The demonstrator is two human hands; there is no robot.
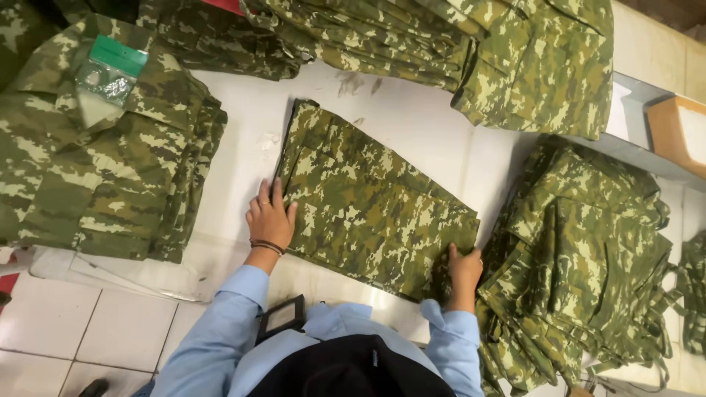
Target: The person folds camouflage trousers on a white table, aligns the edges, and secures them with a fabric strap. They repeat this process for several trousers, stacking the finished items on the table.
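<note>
A folded camouflage garment lies flat on the white table in front of me. My left hand rests flat on its near left corner, fingers together, with a dark band on the wrist. Gripping the garment's near right edge is my right hand, fingers tucked under the cloth. Both arms wear light blue sleeves.
A stack of folded camouflage shirts with a small green-topped plastic bag sits at the left. More camouflage garments lie across the far side and in a loose heap at the right. White floor tiles show below the table edge.
</note>
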